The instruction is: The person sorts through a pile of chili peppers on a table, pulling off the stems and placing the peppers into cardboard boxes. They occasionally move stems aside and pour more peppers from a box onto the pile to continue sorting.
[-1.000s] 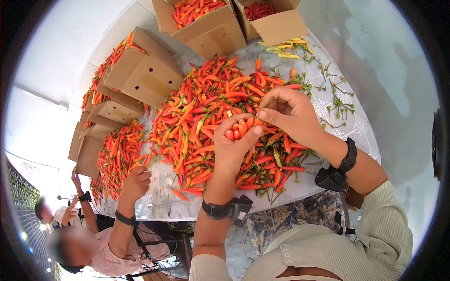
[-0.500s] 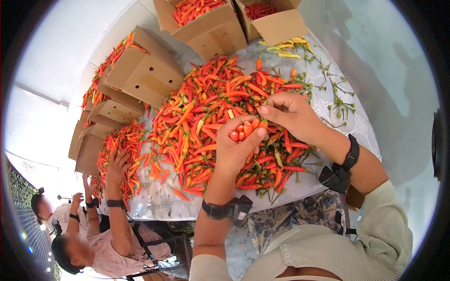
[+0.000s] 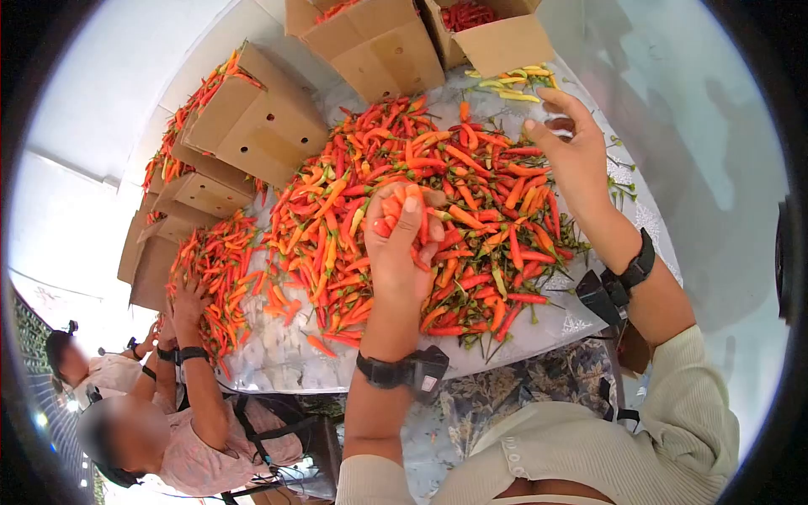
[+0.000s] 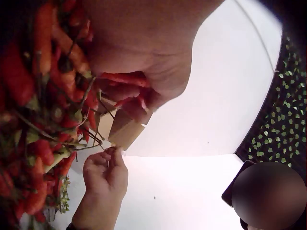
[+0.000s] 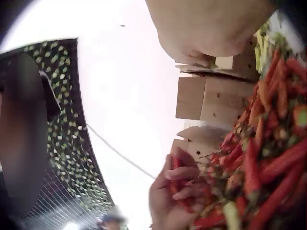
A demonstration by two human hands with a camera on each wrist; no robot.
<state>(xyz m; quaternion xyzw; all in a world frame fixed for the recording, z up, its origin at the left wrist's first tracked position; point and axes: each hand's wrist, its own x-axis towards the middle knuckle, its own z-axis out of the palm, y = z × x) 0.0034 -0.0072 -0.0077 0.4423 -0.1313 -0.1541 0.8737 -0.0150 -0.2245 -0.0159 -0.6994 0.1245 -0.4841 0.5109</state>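
My left hand [image 3: 402,240] is curled around a bunch of red and orange chili peppers [image 3: 392,206], thumb laid across them, above the middle of a big chili pile [image 3: 337,252]. The right wrist view shows the same hand [image 5: 175,201] with a red chili [image 5: 175,172] between its fingers. Off to the right, my right hand [image 3: 581,151] hovers near the pile's far right side, fingers bent and thumb apart from the index finger. No chili shows in it. Yellow chilies [image 3: 513,84] lie just beyond its fingertips.
Cardboard boxes [image 3: 252,126] of chilies line the left; another box [image 3: 387,59] stands at the back. Loose green stems [image 3: 623,181] lie along the table's right edge. At left, another person [image 3: 168,446] reaches into a second chili heap [image 3: 215,278].
My right hand has parted from the left and moved right, toward the far edge. My left hand has shifted slightly left and upward, still gripping its chilies. The neighbour's hands reached into their heap.
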